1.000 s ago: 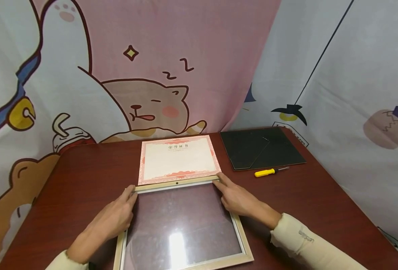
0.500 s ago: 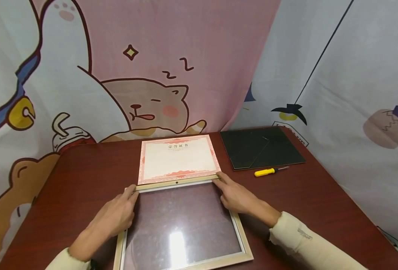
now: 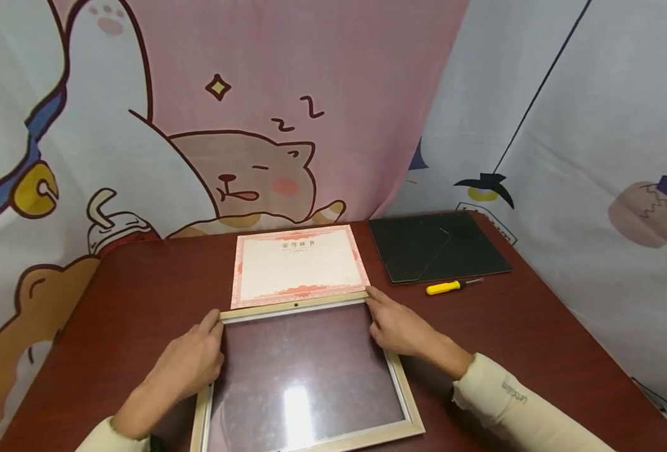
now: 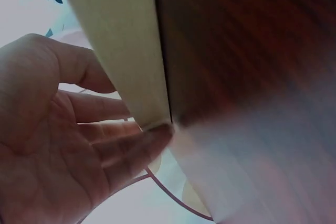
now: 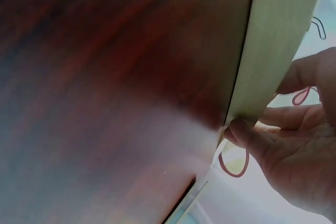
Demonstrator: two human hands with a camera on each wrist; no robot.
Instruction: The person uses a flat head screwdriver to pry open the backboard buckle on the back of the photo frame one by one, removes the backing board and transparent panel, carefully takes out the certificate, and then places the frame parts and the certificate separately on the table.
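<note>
A light wooden picture frame [image 3: 418, 419] with a clear glassy pane [image 3: 311, 370] lies flat on the dark red table, its front part running out of the head view. My left hand [image 3: 189, 358] grips its far left corner, fingertips at the outer edge. At the far right corner my right hand [image 3: 398, 323] holds the frame the same way. In the left wrist view the pale side of the frame [image 4: 121, 35] rises beside my fingers. The right wrist view has a thumb low against the frame's side [image 5: 268, 40].
Just beyond the frame lies a certificate [image 3: 305, 267] with a pink-red border. A black backing board [image 3: 435, 248] rests at the back right, and a yellow-handled screwdriver [image 3: 443, 287] lies in front of it. Printed cloth [image 3: 367, 94] hangs behind the table [image 3: 158, 276].
My left fingertips have shifted slightly left, from the inner rim toward the outer corner. My right fingertips have shifted slightly right along the corner. The frame has stayed nearly in place.
</note>
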